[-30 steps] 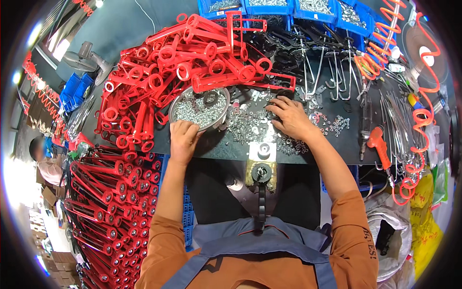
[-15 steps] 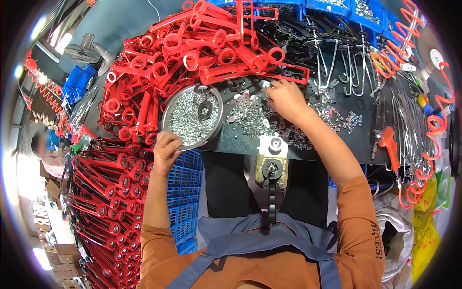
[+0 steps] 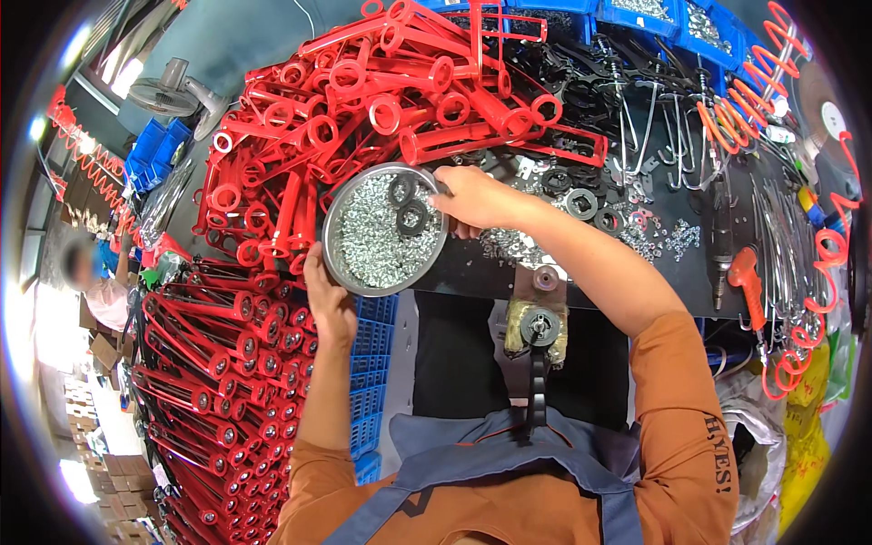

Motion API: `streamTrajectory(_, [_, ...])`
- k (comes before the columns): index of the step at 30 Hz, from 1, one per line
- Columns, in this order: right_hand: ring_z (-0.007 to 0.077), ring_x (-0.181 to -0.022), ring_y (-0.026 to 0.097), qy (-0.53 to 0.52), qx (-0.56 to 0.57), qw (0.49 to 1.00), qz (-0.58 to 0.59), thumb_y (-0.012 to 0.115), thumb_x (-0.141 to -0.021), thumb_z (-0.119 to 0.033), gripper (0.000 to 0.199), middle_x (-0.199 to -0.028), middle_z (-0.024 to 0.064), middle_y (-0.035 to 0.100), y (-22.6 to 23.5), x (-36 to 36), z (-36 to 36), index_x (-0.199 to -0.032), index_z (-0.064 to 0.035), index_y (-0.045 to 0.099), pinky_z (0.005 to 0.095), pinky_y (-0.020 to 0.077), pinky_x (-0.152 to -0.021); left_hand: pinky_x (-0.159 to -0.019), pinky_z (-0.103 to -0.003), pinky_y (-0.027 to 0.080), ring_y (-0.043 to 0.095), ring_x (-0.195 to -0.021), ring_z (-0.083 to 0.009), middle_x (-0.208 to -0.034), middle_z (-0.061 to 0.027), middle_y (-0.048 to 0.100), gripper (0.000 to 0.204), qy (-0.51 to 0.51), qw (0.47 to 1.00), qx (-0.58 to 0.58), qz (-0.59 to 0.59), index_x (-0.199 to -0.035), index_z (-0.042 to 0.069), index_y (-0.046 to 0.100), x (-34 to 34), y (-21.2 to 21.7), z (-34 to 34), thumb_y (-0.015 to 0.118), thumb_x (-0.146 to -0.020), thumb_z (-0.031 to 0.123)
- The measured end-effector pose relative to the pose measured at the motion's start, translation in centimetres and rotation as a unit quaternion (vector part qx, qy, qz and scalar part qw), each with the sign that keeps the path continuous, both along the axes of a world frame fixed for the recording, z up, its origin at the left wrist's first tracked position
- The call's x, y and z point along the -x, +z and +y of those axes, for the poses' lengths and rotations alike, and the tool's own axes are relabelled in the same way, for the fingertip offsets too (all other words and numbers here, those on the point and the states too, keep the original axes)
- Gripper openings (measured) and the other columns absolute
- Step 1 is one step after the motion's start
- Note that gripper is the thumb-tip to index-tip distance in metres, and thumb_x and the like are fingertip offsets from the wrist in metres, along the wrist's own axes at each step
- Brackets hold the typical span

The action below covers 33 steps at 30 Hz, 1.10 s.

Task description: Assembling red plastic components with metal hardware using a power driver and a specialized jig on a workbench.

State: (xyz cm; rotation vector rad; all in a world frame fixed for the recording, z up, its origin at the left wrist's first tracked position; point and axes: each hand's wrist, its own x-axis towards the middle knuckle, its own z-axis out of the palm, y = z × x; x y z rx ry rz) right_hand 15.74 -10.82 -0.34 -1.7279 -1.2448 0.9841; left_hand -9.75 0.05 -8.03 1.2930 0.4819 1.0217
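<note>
A round metal bowl (image 3: pixel 338 263) full of small silver metal parts (image 3: pixel 368 227) is at the table's front edge, slightly tipped. Two black rings (image 3: pixel 411 218) lie on the parts inside it. My left hand (image 3: pixel 331 304) grips the bowl's left rim, thumb and fingers closed at the edge. On the opposite rim, my right hand (image 3: pixel 470 198) is closed, its fingers partly hidden behind the knuckles. To the right of that hand, several black and grey rings (image 3: pixel 581 203) lie on the table among loose silver pieces (image 3: pixel 513 245).
Red tubular frames (image 3: pixel 363 100) are heaped behind the bowl, with more red parts (image 3: pixel 218 381) stacked at left. A bench fixture (image 3: pixel 540 327) stands before my lap. Black parts with metal rods (image 3: pixel 636 100), blue bins (image 3: pixel 708 36) and an orange-handled air tool (image 3: pixel 745 272) are at right.
My right hand has left the loose parts and come left to the bowl's rim. The bowl now holds two black rings instead of one. Several rings now show on the table at right.
</note>
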Motion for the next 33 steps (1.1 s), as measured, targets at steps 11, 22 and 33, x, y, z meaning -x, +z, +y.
streamTrajectory(11, [0.014,-0.045,0.058,0.055,-0.013,0.993,0.108,0.051,-0.091,-0.011,0.022,-0.066,0.0094,0.06,-0.6,2.1,0.0,-0.107,0.0042,0.055,0.0268,0.0444,-0.037,-0.112,-0.042,0.025,0.036,-0.132,-0.0318,-0.141,-0.0202,0.038,0.074,-0.04,0.971,0.141,-0.189,-0.139,-0.007,0.029,1.7,3.1,-4.8,0.046,-0.074,0.024])
streamTrajectory(22, [0.0156,-0.048,0.06,0.059,0.003,0.989,0.132,0.053,-0.091,-0.01,0.021,-0.07,0.0097,0.061,-2.1,0.9,1.4,-0.106,0.0034,0.053,0.0266,0.0466,-0.038,-0.105,-0.039,0.035,0.045,-0.123,-0.0254,-0.133,-0.0141,0.047,0.045,0.033,0.987,0.087,-0.13,-0.135,-0.001,0.037,-0.3,1.4,-3.6,0.038,-0.096,0.021])
streamTrajectory(33, [0.0144,-0.064,0.061,-0.046,-0.128,0.982,0.129,0.056,-0.091,-0.017,0.042,-0.078,0.0102,0.064,0.6,-2.0,-11.4,-0.126,0.0036,0.045,0.0274,0.05,-0.056,-0.109,-0.037,0.024,0.033,-0.131,-0.0252,-0.138,-0.018,0.038,0.046,0.146,0.959,-0.189,0.151,-0.136,-0.008,0.031,-1.0,-0.1,-1.2,0.044,-0.098,0.016])
